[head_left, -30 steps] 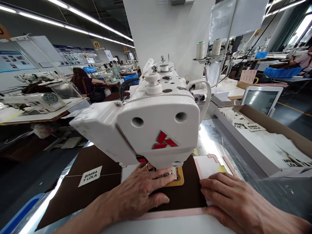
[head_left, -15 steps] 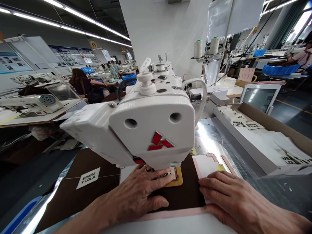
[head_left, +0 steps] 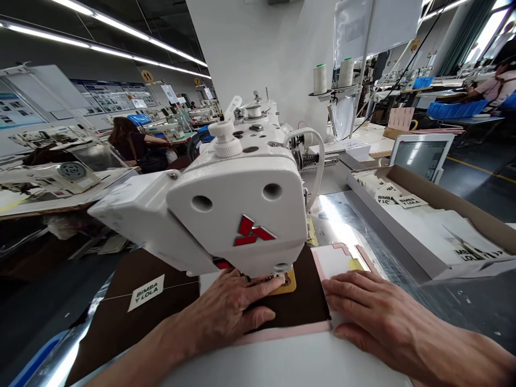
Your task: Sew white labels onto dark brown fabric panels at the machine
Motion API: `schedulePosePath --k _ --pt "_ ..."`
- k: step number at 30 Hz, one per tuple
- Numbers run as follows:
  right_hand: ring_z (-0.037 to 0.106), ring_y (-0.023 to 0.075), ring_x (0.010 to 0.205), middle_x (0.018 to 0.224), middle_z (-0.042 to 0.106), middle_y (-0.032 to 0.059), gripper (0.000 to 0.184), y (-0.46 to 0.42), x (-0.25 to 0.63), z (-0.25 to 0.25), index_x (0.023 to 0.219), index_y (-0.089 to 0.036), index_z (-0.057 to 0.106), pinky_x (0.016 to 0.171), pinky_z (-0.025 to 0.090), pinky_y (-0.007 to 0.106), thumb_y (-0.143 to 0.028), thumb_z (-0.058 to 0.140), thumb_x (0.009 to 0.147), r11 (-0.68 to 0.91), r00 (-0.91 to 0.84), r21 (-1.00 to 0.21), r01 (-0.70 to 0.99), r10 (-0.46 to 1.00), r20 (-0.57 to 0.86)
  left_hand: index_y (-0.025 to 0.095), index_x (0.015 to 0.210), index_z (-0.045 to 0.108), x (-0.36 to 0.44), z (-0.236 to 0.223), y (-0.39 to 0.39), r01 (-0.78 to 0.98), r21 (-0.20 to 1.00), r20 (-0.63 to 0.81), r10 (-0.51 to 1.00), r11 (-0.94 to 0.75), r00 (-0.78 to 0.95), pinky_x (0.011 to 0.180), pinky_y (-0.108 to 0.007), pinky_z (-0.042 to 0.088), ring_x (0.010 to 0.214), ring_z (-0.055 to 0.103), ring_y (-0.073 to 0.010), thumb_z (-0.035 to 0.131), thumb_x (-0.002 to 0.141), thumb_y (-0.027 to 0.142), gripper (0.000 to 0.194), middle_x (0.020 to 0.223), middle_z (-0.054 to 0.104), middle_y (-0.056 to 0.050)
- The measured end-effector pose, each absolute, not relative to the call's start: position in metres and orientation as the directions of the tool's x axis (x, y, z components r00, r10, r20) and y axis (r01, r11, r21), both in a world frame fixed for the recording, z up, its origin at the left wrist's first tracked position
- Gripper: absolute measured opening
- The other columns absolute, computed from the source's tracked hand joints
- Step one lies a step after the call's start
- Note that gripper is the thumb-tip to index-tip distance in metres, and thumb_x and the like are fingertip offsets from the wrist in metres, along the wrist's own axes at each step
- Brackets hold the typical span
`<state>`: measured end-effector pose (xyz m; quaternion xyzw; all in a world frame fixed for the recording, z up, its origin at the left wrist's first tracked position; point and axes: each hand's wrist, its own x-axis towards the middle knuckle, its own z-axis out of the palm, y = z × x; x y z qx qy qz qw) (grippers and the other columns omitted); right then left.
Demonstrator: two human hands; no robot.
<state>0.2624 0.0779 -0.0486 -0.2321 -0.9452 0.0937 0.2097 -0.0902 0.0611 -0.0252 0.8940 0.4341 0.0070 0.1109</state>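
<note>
My left hand (head_left: 239, 303) lies flat with fingers spread, its fingertips beside a yellow-edged frame (head_left: 290, 284) under the white sewing machine head (head_left: 237, 209). A label with black lettering (head_left: 272, 278) shows partly inside that frame; the machine head and my fingers cover the rest. Dark brown material (head_left: 298, 312) surrounds the frame. My right hand (head_left: 374, 306) rests, fingers outstretched, on the white, pink-edged board (head_left: 336, 259) right of the brown material. Left of my left hand, a BIMBA Y LOLA label (head_left: 146, 293) lies on brown material with a thread across it. The needle is hidden.
An open cardboard box (head_left: 423, 247) with lettered labels and scissors (head_left: 463, 242) stands at right. Behind it is a screen (head_left: 421, 156). Thread cones (head_left: 320, 79) stand at the back. Another person (head_left: 129, 142) sits at far left, near other sewing machines.
The view has shifted slightly. Both hands and the board appear slightly farther forward, and less of the label under the machine head shows. Both hands keep their flat pose.
</note>
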Motion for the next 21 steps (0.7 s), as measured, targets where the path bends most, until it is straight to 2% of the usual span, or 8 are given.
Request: schedulePosePath --k 2,5,7,9,13,16,21 --pt "0.068 0.0285 0.124 0.138 0.072 0.0069 0.035 0.0796 0.264 -0.0523 0.139 -0.019 0.064 0.105 0.058 0.048 -0.04 0.05 0.114 0.878 -0.801 -0.251 0.408 0.476 0.364 0.043 0.162 0.043 -0.0912 -0.0262 0.0637 0.796 0.206 -0.098 0.798 -0.569 0.595 0.099 -0.038 0.053 0.117 0.07 -0.0286 0.052 0.11 0.057 0.054 0.142 0.07 -0.002" --pt "0.067 0.0299 0.129 0.144 0.069 0.0081 0.039 0.0809 0.2657 -0.0558 0.141 -0.018 0.063 0.108 0.057 0.051 -0.042 0.048 0.114 0.879 -0.798 -0.215 0.425 0.476 0.371 0.037 0.158 0.051 -0.0932 -0.027 0.0659 0.821 0.185 -0.119 0.817 -0.54 0.564 0.087 -0.039 0.056 0.09 0.073 -0.0278 0.047 0.111 0.058 0.052 0.1 0.079 -0.005" --pt "0.066 0.0303 0.13 0.146 0.068 0.0085 0.04 0.0813 0.2662 -0.0558 0.143 -0.018 0.062 0.108 0.057 0.052 -0.042 0.049 0.113 0.879 -0.802 -0.205 0.431 0.477 0.361 0.032 0.157 0.054 -0.0939 -0.0272 0.0662 0.822 0.178 -0.128 0.815 -0.541 0.565 0.078 -0.037 0.055 0.073 0.07 -0.0255 0.043 0.113 0.057 0.052 0.074 0.071 -0.002" --pt "0.067 0.0303 0.13 0.145 0.068 0.0089 0.04 0.0814 0.2665 -0.0543 0.145 -0.019 0.061 0.108 0.057 0.051 -0.041 0.05 0.113 0.877 -0.806 -0.208 0.432 0.479 0.348 0.029 0.156 0.056 -0.0939 -0.0276 0.0658 0.821 0.175 -0.122 0.816 -0.543 0.565 0.073 -0.035 0.055 0.066 0.066 -0.0242 0.041 0.113 0.056 0.053 0.065 0.065 0.0" --pt "0.068 0.0307 0.126 0.14 0.071 0.0101 0.038 0.0804 0.2672 -0.0518 0.142 -0.02 0.063 0.107 0.058 0.051 -0.041 0.055 0.111 0.871 -0.8 -0.227 0.436 0.491 0.346 0.03 0.157 0.054 -0.0919 -0.028 0.0634 0.823 0.165 -0.081 0.824 -0.543 0.56 0.074 -0.035 0.056 0.067 0.066 -0.0237 0.043 0.112 0.056 0.053 0.074 0.07 -0.002" --pt "0.069 0.0304 0.125 0.139 0.071 0.0107 0.037 0.079 0.2679 -0.0526 0.141 -0.02 0.064 0.106 0.058 0.05 -0.04 0.052 0.112 0.872 -0.8 -0.227 0.435 0.489 0.347 0.031 0.158 0.053 -0.0894 -0.0257 0.0606 0.82 0.156 -0.047 0.825 -0.551 0.564 0.082 -0.037 0.057 0.077 0.068 -0.0243 0.047 0.111 0.053 0.052 0.088 0.075 -0.004" --pt "0.067 0.0309 0.129 0.142 0.07 0.0107 0.036 0.0781 0.2696 -0.0535 0.142 -0.02 0.062 0.108 0.057 0.051 -0.038 0.053 0.112 0.87 -0.804 -0.21 0.447 0.493 0.331 0.031 0.159 0.051 -0.0868 -0.0234 0.0589 0.807 0.142 -0.013 0.815 -0.573 0.58 0.098 -0.041 0.056 0.101 0.071 -0.0269 0.053 0.11 0.046 0.051 0.124 0.077 -0.006"
